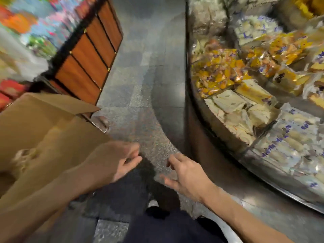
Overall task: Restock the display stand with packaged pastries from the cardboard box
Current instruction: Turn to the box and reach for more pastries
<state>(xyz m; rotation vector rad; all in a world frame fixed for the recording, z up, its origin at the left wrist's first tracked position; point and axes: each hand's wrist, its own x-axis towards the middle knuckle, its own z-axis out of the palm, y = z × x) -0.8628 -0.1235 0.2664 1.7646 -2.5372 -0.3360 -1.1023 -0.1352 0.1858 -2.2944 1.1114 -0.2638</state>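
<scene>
The brown cardboard box [43, 120] stands at my left with its flaps up; something pale and blurred shows inside it. On my right the round metal display stand [245, 151] holds compartments of packaged pastries [242, 109], some in clear wrap with purple print, some in yellow wrap. My left hand [117, 160] hovers over the floor beside the box's near corner, fingers loosely curled and holding nothing. My right hand [185, 174] hangs a short way to its right, fingers spread and empty, just left of the stand's base.
A wooden-panelled shelf unit [91, 50] with black framing stands behind the box, with blurred colourful goods further left. Grey speckled floor tiles [136, 95] run between it and the stand. My dark trousers and shoes [157, 207] show below.
</scene>
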